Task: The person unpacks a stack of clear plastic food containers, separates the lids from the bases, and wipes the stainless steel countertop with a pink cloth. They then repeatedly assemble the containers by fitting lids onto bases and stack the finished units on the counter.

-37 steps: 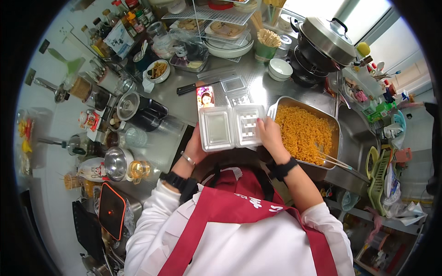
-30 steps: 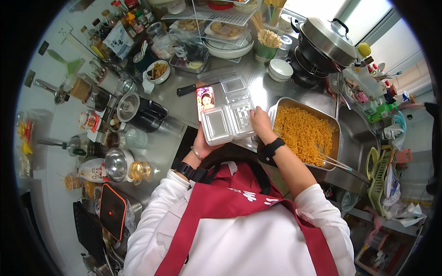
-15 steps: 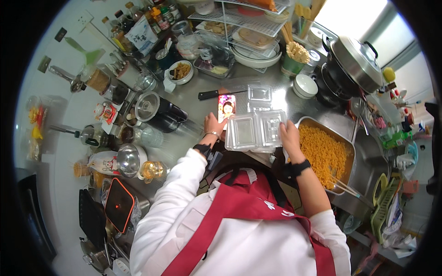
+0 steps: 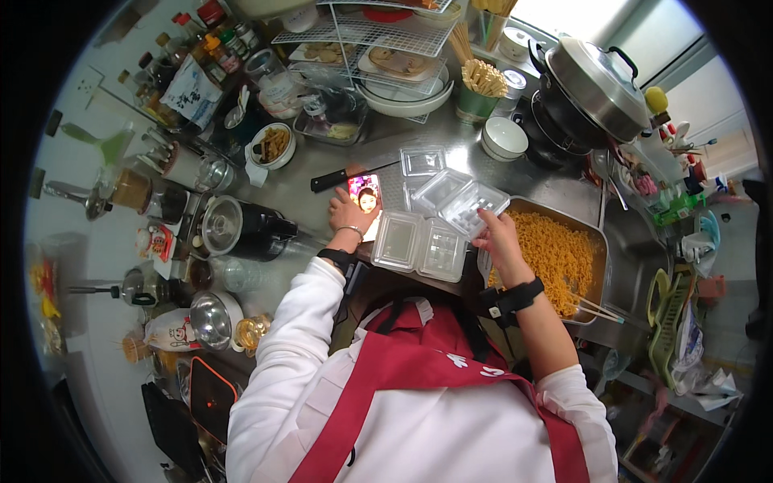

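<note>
My left hand (image 4: 351,216) is on a phone (image 4: 369,193) with a lit screen, fingers along its left side and thumb across its lower part. My right hand (image 4: 499,240) pinches the near edge of an opened clear plastic hinged food container (image 4: 475,208), tilted above the counter. Just below it, a second clear hinged container (image 4: 398,240) lies opened out by the counter's front edge. Beyond the held one is another clear container (image 4: 423,163), partly covered. A knife (image 4: 328,179) with a black handle lies past the phone.
A metal tray (image 4: 602,249) of orange-coloured noodles (image 4: 551,253), with chopsticks (image 4: 600,308), is beside my right arm. Farther back are white bowls (image 4: 506,138) and a lidded pot (image 4: 592,88). A black appliance (image 4: 245,228) and a steel bowl (image 4: 216,319) stand at left.
My right hand has lifted one clear container up and away, leaving another opened below it. My left hand has shifted slightly forward onto the phone. The whole view has shifted as well.
</note>
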`<move>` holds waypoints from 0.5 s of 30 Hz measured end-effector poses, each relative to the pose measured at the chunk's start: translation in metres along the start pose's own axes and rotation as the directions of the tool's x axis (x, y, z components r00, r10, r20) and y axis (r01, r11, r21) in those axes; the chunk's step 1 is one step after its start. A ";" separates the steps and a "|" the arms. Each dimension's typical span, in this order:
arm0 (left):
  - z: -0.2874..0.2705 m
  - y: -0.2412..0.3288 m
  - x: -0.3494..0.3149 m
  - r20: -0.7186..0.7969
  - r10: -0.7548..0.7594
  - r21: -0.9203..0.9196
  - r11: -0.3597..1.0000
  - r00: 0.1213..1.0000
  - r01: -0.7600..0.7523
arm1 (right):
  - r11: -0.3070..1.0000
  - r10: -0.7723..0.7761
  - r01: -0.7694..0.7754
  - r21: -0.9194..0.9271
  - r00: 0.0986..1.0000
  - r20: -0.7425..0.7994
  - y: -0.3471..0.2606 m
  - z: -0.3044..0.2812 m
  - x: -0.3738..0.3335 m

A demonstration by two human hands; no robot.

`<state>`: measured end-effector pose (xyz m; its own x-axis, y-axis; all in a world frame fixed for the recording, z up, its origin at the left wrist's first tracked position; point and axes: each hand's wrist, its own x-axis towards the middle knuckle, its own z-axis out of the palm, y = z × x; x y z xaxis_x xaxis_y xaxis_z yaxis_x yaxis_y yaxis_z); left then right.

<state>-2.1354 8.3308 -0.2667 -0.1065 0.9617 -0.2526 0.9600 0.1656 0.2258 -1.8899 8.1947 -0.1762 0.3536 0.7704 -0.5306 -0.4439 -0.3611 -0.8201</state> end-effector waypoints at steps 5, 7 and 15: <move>0.003 0.026 0.011 0.130 -0.025 0.099 0.995 0.991 0.012 | 0.992 0.000 0.001 0.126 1.000 -0.007 0.011 0.020 0.007; 0.002 0.024 0.015 0.149 -0.058 0.125 0.991 0.987 0.039 | 0.982 0.013 -0.010 0.191 1.000 -0.011 0.015 0.027 0.012; -0.008 -0.042 0.057 0.093 -0.233 0.023 0.973 0.968 0.232 | 0.926 0.048 -0.055 0.372 0.998 0.026 0.028 0.050 0.045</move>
<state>-2.1843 8.3804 -0.2829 -0.3025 0.8719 -0.3851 0.9150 0.3788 0.1390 -1.9276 8.2453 -0.2125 0.3101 0.7655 -0.5637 -0.7372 -0.1808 -0.6510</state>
